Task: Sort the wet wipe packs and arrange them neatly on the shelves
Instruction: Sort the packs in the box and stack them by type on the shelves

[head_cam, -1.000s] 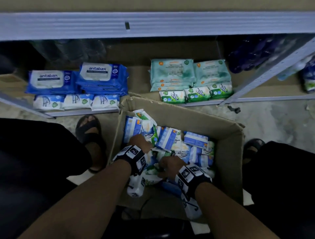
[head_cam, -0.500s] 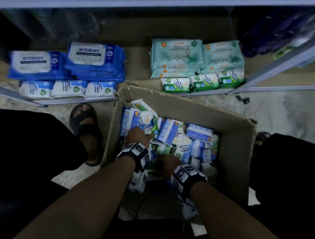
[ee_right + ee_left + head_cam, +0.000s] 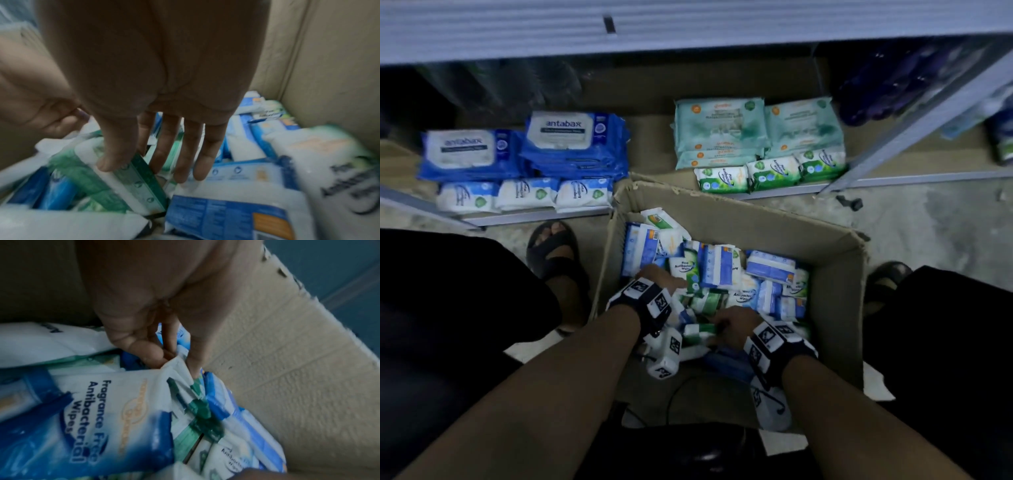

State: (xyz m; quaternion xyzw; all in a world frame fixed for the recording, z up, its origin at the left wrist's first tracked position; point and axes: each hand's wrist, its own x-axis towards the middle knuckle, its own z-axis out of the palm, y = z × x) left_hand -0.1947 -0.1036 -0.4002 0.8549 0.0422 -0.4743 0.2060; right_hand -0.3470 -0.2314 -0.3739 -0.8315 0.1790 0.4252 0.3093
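Observation:
An open cardboard box (image 3: 756, 219) on the floor holds several loose blue-and-white and green-and-white wet wipe packs (image 3: 722, 270). Both hands are down inside it. My left hand (image 3: 657, 277) pinches the corner of a green-and-white pack (image 3: 191, 395) between thumb and fingers (image 3: 174, 360), close to the box wall (image 3: 287, 369). My right hand (image 3: 732, 322) reaches among the packs with straight fingers (image 3: 185, 162). Its thumb rests on a green-and-white pack (image 3: 107, 186). The right wrist view is blurred.
The bottom shelf (image 3: 893, 178) behind the box carries sorted packs: blue antabax stacks (image 3: 571, 144), small white-and-blue packs (image 3: 527, 195), teal stacks (image 3: 722, 126) and small green packs (image 3: 770, 173). A shelf beam (image 3: 688, 27) overhangs. My sandalled feet (image 3: 554, 246) flank the box.
Both hands stay in the box and shuffle the packs. The right hand has shifted a little to the right. The head view tilted down and back up.

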